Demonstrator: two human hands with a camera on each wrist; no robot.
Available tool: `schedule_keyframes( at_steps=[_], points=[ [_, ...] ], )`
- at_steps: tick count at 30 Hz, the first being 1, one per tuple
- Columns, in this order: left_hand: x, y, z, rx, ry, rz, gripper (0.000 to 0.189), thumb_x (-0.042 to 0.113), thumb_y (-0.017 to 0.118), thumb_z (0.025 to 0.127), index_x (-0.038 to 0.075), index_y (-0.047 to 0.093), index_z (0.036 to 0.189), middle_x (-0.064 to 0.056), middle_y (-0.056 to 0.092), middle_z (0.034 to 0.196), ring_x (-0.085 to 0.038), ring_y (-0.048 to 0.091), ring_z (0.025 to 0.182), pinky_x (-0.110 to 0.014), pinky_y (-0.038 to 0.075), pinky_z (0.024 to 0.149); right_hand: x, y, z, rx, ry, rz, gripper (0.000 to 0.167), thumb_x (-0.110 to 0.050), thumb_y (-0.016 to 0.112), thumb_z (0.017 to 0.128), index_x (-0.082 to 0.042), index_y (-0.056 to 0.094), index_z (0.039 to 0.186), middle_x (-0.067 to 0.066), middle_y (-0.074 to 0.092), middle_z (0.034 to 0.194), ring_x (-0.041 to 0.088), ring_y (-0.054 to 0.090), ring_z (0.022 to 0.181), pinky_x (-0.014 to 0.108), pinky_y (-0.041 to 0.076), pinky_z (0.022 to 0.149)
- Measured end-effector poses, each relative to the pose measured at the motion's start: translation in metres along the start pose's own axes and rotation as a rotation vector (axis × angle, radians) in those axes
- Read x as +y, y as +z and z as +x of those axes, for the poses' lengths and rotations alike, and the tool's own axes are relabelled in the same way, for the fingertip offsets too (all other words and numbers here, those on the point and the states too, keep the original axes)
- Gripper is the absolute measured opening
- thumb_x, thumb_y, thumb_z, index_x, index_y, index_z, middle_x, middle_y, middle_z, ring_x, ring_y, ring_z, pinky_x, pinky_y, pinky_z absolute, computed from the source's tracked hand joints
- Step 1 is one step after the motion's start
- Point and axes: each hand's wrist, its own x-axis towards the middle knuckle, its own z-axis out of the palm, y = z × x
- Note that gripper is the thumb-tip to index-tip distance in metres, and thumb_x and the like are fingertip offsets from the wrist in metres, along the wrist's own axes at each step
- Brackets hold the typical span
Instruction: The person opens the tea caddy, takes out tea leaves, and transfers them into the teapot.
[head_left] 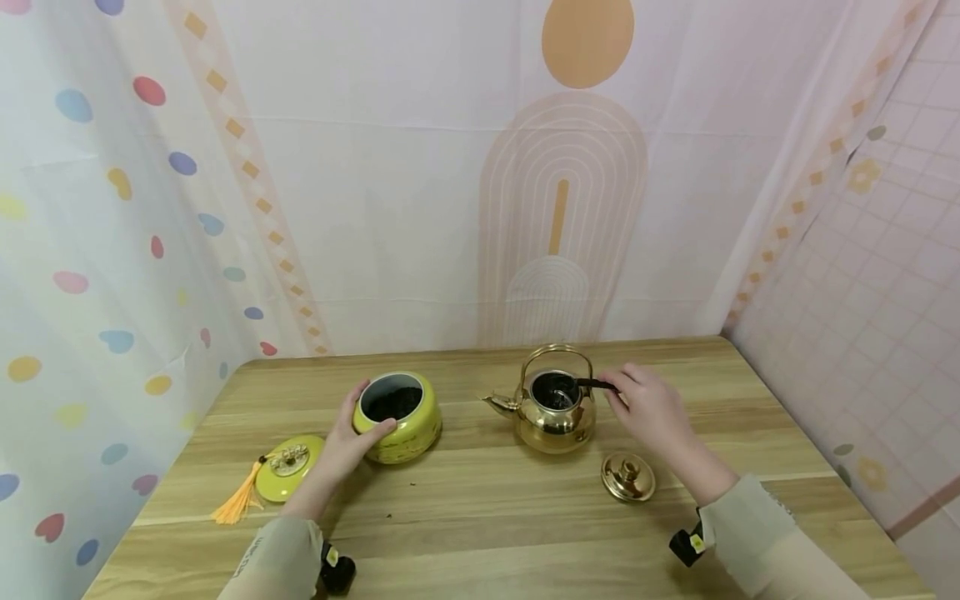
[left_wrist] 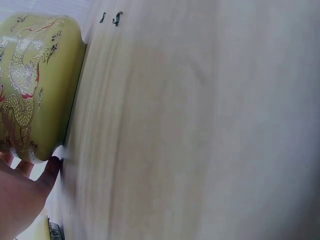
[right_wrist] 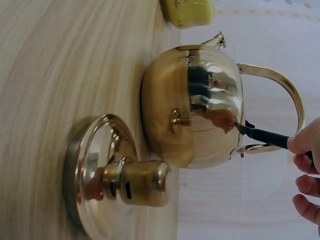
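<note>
My left hand [head_left: 347, 440] grips a yellow-green ceramic jar [head_left: 411, 437], thumb at the rim and fingers around the far left side. Dark loose bits, like tea leaves [head_left: 393, 404], lie inside it. A gold dragon pattern decorates the jar's side [left_wrist: 30, 85] in the left wrist view. Between thumb and fingers, my right hand [head_left: 651, 408] pinches the dark handle of a small scoop [head_left: 597, 383]. Its head reaches into the mouth of a shiny gold teapot [head_left: 555, 432], partly hidden by the rim. The teapot stands upright with its spout to the left.
The gold teapot lid [head_left: 628, 477] lies knob up near my right forearm. At the left, the jar's yellow-green lid [head_left: 279, 479] with an orange tassel [head_left: 238, 497] rests on the wooden table [head_left: 480, 533]. A few dark crumbs [left_wrist: 117, 19] lie by the jar. Patterned curtains hang behind.
</note>
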Motion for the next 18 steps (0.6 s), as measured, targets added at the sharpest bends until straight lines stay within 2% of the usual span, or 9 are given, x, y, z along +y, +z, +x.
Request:
schedule_keyframes(
  at_steps=[4, 8, 14, 18],
  points=[
    [-0.0013, -0.0006, 0.0009, -0.003, -0.010, -0.017, 0.089, 0.028, 0.072, 0.089, 0.017, 0.014, 0.156, -0.018, 0.016, 0.158, -0.039, 0.013, 0.143, -0.059, 0.012, 0.112, 0.0033, 0.0033, -0.0025, 0.078, -0.104, -0.036, 0.024, 0.000, 0.078, 0.075, -0.007, 0.075, 0.098, 0.004, 0.061, 0.080, 0.018, 0.054, 0.060, 0.031, 0.043, 0.047],
    [-0.0004, -0.0007, 0.0007, -0.005, -0.010, -0.023, 0.090, 0.027, 0.072, 0.089, 0.016, 0.014, 0.156, -0.019, 0.016, 0.157, -0.039, 0.013, 0.143, -0.059, 0.012, 0.112, 0.0040, 0.0019, -0.0036, 0.122, -0.164, -0.032, 0.026, 0.003, 0.076, 0.075, -0.006, 0.074, 0.099, 0.007, 0.063, 0.084, 0.022, 0.059, 0.065, 0.034, 0.046, 0.049],
    [0.0021, -0.0002, -0.0005, 0.001, -0.001, -0.010, 0.089, 0.028, 0.072, 0.089, 0.018, 0.014, 0.156, -0.018, 0.017, 0.157, -0.039, 0.014, 0.143, -0.059, 0.013, 0.112, 0.0037, -0.0025, -0.0048, 0.146, -0.197, -0.009, 0.028, 0.004, 0.070, 0.076, -0.006, 0.074, 0.102, 0.008, 0.062, 0.084, 0.023, 0.059, 0.068, 0.036, 0.047, 0.052],
    [0.0020, 0.0004, -0.0009, 0.001, 0.003, -0.005, 0.089, 0.029, 0.072, 0.089, 0.017, 0.015, 0.156, -0.018, 0.017, 0.157, -0.039, 0.015, 0.142, -0.058, 0.013, 0.112, 0.0047, -0.0045, -0.0063, 0.146, -0.202, 0.000, 0.020, -0.002, 0.061, 0.087, -0.006, 0.074, 0.102, 0.008, 0.062, 0.085, 0.022, 0.059, 0.068, 0.035, 0.048, 0.053]
  ],
)
